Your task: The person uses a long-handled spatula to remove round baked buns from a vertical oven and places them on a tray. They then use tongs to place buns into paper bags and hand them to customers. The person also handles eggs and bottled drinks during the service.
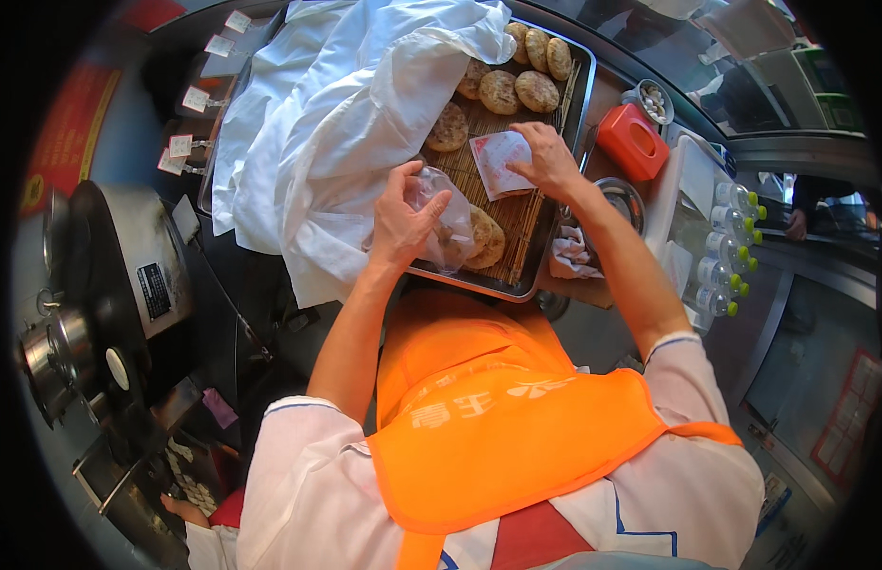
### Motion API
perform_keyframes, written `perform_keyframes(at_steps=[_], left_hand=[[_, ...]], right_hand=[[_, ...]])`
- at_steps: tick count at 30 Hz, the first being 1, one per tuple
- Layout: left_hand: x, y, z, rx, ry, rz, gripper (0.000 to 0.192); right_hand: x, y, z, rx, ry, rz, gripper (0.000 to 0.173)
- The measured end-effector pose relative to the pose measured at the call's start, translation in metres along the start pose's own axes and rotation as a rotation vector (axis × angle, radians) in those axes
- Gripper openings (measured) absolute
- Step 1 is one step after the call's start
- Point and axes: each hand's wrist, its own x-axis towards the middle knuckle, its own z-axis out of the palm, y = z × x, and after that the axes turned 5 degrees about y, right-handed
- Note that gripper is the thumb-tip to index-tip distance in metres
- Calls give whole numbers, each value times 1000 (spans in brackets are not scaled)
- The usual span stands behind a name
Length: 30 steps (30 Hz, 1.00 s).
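Note:
My left hand (410,221) holds a thin clear plastic bag (451,239) over the near part of a metal tray (476,285). What the bag contains cannot be told. Close to it lie round browned flatbreads (488,246). My right hand (547,160) grips a white printed paper sleeve (499,162), with a browned edge, perhaps of bread, showing at its lower side. Beneath both hands is a bamboo mat (476,171) lining the tray. More flatbreads (499,92) rest at the far end, some partly under a white cloth (341,142) that covers the tray's left side.
Right of the tray stand a red plastic box (633,142), a bowl of small pale pieces (653,103), a metal bowl (621,203), a crumpled cloth (572,255) and several green-capped bottles (722,249). Dark equipment (138,249) is at left; another person's hand (184,509) shows lower left.

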Motion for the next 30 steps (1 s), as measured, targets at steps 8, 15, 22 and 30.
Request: perform_keyframes(at_steps=[8,15,22,30], left_hand=[[-84,-15,5,251,504,-20,84],[-100,-33,10,-196,452,-359,31],[-74,-39,-7,-186,328,-198,18],[-57,-45,-34,-423,128,-248,14]], right_hand=[[68,35,14,-158,-638,115,75],[31,16,15,76,-516,18,51],[-29,-24,-12,891,0,608,43],[-69,-141,20,1839,-453,831,54]])
